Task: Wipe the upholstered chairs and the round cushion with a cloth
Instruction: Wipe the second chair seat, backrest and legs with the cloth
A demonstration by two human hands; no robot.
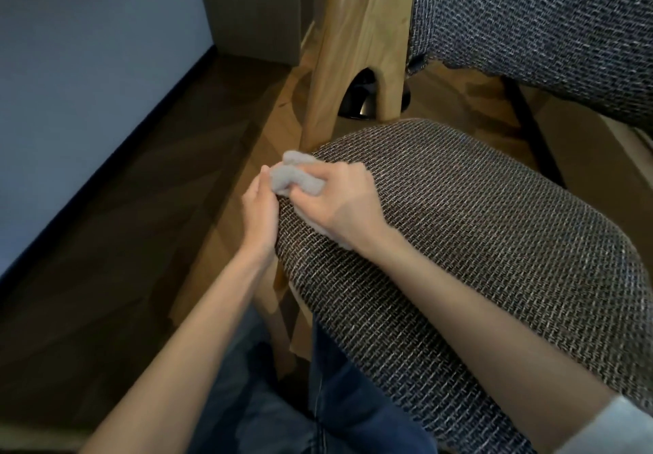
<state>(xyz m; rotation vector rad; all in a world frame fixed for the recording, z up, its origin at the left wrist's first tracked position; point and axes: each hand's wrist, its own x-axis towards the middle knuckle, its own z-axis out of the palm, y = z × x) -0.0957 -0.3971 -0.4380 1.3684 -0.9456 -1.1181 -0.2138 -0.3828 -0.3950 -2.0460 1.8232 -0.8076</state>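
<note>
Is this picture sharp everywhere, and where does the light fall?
Head view: the weave of the chair seat is crisp; the grey cloth and the right hand gripping it look slightly soft; the floor by the wall lies in shadow, the wooden leg is brightly lit; the wide lens stretches things near the edges.

Curled fingers of the right hand (348, 206) cover the middle of the cloth (295, 179); only crumpled ends show at its 10 o'clock. Fingertips of the left hand (259, 211) vanish behind the cloth, so their grip cannot be told. The seat (477, 241) runs off the frame at 3 and 5 o'clock, the backrest (547, 29) at 1 o'clock. The dark object (360, 96) under the arched wooden piece (357, 57) is unreadable.
</note>
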